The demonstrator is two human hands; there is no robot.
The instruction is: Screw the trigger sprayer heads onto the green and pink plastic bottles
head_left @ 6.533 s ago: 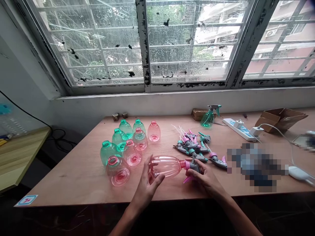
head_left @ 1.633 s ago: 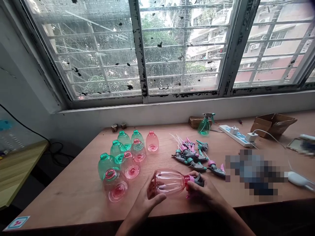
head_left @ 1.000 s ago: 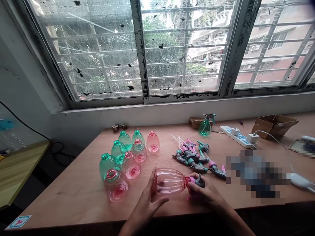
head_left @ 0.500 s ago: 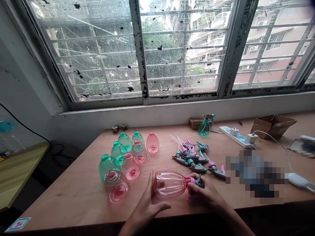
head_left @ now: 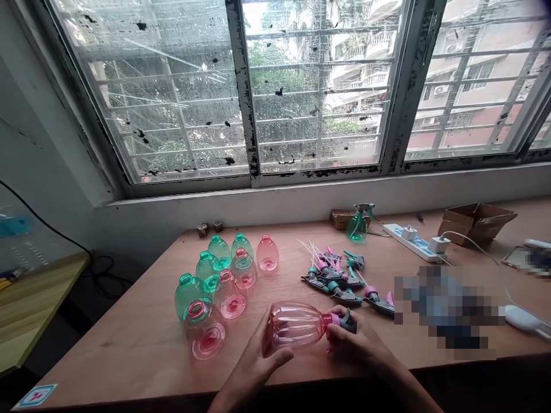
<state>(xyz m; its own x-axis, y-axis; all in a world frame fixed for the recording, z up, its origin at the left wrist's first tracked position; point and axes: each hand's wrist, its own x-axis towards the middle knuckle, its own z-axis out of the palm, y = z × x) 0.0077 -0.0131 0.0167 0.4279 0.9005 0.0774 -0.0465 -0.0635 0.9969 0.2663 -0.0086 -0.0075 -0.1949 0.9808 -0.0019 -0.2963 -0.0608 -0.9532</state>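
Pink translucent plastic fills the centre of the head view: a pink bottle (head_left: 297, 326) lies on its side just above the near edge of the bench (head_left: 129, 332), neck pointing to 3 o'clock. The left hand (head_left: 253, 361) cups the bottle's base end, fingers curled about it and thumb laid along the underside. The right hand (head_left: 359, 344) is closed round the grey and pink trigger sprayer (head_left: 342, 320) seated at the neck. By my judgement the sprayer collar is being screwed onto the neck; the next move calls for a firm hold on the body while the collar is turned until it seats.

At 10 o'clock from the hands stands a cluster of open bottles (head_left: 219, 281), green and pink, none with a sprayer. At 1 o'clock lies a heap of loose sprayers (head_left: 340, 275) with their dip tubes, and further off at 1 o'clock a finished green spray bottle (head_left: 359, 222) stands near a power strip (head_left: 413, 241) and a cardboard box (head_left: 476, 221).

Against the frame half a second ago, the left fingers, then spread flat at the base, now wrap it; the bottle sits where it was, and the right hand holds as before. Six and a half seconds ago the bottle was higher on the bench.
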